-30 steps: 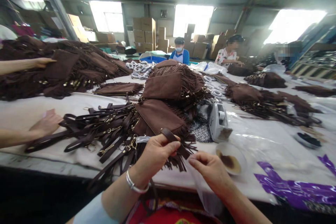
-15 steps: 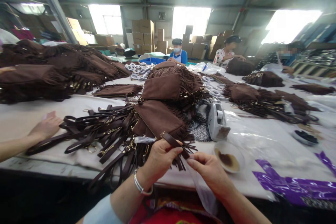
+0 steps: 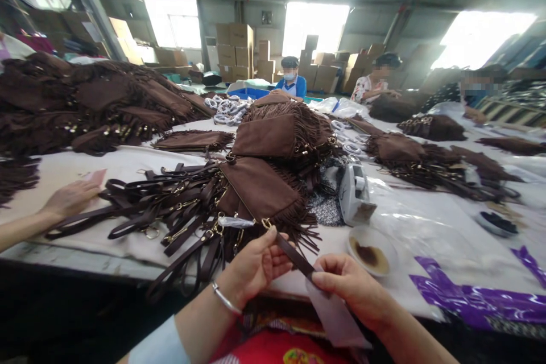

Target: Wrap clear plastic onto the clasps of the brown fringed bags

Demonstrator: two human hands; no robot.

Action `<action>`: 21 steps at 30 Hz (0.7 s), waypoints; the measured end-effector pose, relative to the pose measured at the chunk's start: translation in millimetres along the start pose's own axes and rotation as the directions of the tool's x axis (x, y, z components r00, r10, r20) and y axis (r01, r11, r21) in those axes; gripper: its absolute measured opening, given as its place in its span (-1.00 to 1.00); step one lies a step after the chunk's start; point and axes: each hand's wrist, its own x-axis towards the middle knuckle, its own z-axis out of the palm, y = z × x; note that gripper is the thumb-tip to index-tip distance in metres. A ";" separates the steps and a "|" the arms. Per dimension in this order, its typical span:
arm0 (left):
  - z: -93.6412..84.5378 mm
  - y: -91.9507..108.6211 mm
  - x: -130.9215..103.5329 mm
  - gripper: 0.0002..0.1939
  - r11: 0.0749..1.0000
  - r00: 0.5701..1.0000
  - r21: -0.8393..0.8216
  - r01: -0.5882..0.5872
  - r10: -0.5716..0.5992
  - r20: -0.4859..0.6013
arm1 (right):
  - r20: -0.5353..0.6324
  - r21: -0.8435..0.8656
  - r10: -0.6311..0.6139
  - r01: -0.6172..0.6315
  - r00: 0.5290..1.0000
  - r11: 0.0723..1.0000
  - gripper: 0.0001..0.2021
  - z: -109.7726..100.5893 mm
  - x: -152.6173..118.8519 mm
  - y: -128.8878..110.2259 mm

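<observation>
A dark brown wrist strap (image 3: 296, 254) runs from a gold clasp (image 3: 266, 223) at the corner of a brown fringed pouch (image 3: 262, 187). My left hand (image 3: 256, 270) has its thumb at the clasp end of the strap, its fingers loosely curled under it. My right hand (image 3: 352, 284) pinches the strap lower down, thumb on top. From there a translucent film sleeve (image 3: 335, 318) hangs toward my lap; the strap's far end is partly hidden by it. A small plastic-wrapped piece (image 3: 234, 222) lies on the pouch's near edge.
Loose brown straps (image 3: 170, 210) with gold hooks spread left of the pouch. Another person's hand (image 3: 70, 199) holds a pink slip there. A white dispenser (image 3: 356, 196), a bowl with brown residue (image 3: 371, 253) and purple plastic packaging (image 3: 469, 298) lie rightward. Stacked pouches (image 3: 264, 136) stand behind.
My right hand has moved right and down along the strap, which is now stretched out straighter. My left fingers have loosened. The other person's hand on the left shows more of the pink slip.
</observation>
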 end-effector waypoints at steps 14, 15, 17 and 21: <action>14.9 -5.7 29.8 -0.88 0.973 0.960 -0.040 -0.229 0.219 -0.176 | -0.212 -0.217 -0.104 0.057 0.972 0.974 -0.70 22.9 47.0 1.3; 13.7 -6.9 30.2 -0.87 0.975 0.963 -0.032 -0.221 0.213 -0.168 | -0.212 -0.185 -0.119 0.080 0.970 0.980 -0.70 25.0 54.5 0.0; 10.2 -9.1 30.0 -0.86 0.978 0.966 -0.031 -0.206 0.198 -0.167 | -0.209 -0.081 -0.113 0.098 0.971 0.992 -0.70 28.3 67.6 -2.3; -0.7 -9.7 26.7 -0.82 0.987 0.973 -0.030 -0.159 0.151 -0.176 | -0.180 0.059 -0.076 0.088 0.981 0.994 -0.68 30.7 82.2 -3.0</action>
